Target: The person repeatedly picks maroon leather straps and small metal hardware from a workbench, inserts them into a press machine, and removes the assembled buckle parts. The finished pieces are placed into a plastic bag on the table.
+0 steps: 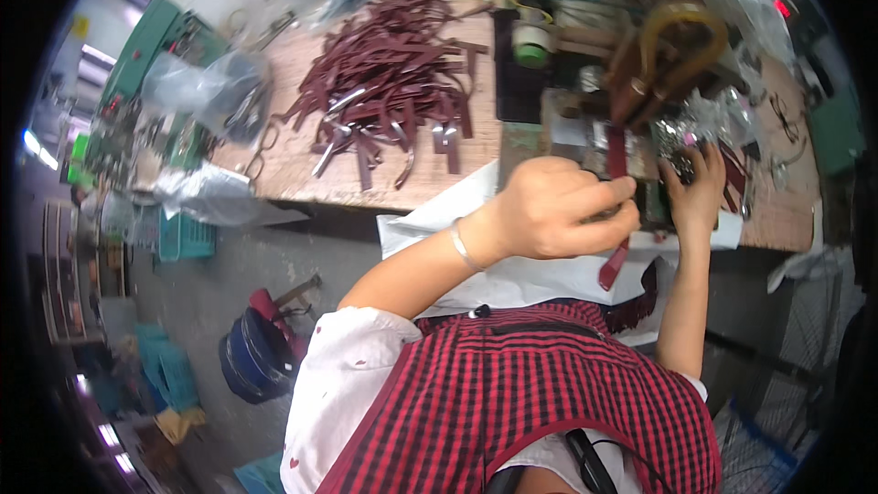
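My left hand (pixel 567 212) is closed on a narrow maroon strap (pixel 618 157). The strap runs up under the head of a bench press (pixel 631 82), and its lower end hangs below my fingers. At the right of the press, my right hand (pixel 697 190) reaches to a tray of small shiny metal pieces (pixel 679 154). Its thumb and fingers are apart, and I see nothing between them. Left of the press, a large heap of maroon straps (pixel 398 82) lies on the wooden bench (pixel 311 174).
Clear plastic bags (pixel 206 91) and scissors (pixel 265 142) lie at the bench's left by a green machine (pixel 146 50). A white and green roll (pixel 530 41) stands beside the press. White sheeting (pixel 457 220) hangs over the front edge. A blue stool (pixel 256 357) is on the floor.
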`<control>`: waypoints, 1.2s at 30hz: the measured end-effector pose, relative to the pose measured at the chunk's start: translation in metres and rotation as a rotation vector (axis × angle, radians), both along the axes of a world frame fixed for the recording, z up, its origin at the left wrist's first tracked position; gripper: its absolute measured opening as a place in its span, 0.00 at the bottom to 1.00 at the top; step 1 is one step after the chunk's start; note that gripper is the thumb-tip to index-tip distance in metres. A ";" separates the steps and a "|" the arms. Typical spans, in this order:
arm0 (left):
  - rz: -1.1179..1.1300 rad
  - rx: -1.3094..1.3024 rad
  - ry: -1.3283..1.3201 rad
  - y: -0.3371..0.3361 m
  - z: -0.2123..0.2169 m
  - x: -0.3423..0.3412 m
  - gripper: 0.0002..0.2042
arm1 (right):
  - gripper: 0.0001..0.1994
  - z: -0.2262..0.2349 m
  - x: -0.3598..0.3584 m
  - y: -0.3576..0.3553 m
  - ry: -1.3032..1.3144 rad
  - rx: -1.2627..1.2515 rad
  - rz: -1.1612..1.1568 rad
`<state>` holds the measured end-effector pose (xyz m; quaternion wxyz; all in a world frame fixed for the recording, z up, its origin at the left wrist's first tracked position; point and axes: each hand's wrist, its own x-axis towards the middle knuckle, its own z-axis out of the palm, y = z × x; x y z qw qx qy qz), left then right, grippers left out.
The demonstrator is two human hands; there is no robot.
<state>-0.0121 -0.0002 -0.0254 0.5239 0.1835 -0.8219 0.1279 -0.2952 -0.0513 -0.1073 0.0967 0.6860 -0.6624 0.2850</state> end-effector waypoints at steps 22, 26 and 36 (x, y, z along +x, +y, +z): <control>1.425 1.055 -0.035 0.008 -0.109 0.283 0.26 | 0.07 0.011 0.016 -0.004 -0.458 -0.119 0.012; 1.020 1.296 0.438 0.011 -0.143 0.295 0.18 | 0.06 0.019 -0.010 0.035 -0.429 -0.115 -0.076; 0.475 1.500 0.457 -0.008 -0.040 0.173 0.11 | 0.10 0.087 0.035 0.023 -1.053 0.223 0.341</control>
